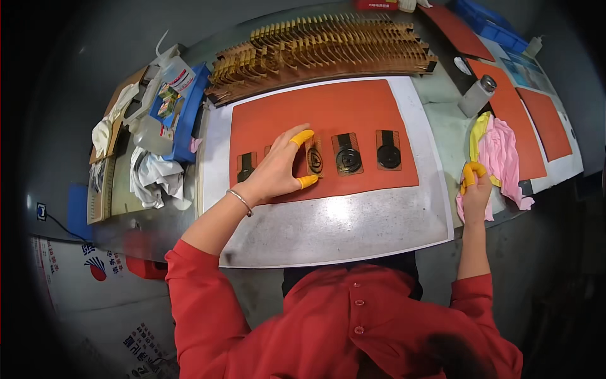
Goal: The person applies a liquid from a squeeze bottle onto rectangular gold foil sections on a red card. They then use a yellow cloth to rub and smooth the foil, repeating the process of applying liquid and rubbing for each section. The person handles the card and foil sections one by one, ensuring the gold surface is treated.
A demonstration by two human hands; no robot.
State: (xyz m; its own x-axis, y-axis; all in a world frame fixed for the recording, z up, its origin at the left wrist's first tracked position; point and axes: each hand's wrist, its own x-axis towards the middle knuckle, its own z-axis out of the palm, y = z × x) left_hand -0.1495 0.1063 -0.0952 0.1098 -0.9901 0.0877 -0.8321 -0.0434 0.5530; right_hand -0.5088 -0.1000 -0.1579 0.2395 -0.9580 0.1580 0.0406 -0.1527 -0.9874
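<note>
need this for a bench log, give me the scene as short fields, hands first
left hand: thumb and a finger by a brown plate with black rings; contact unclear
right hand: fingers curled by pink cloth; grip unclear
mat: orange, under a row of plates
far side: long brown rack
left side: blue tray
right side: grey bottle

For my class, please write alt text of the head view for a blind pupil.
A left hand in yellow finger covers spans a small plate with a dark round pattern on an orange mat, among similar plates. The right hand is at a pink cloth; rows of brown pieces stand beyond.
</note>
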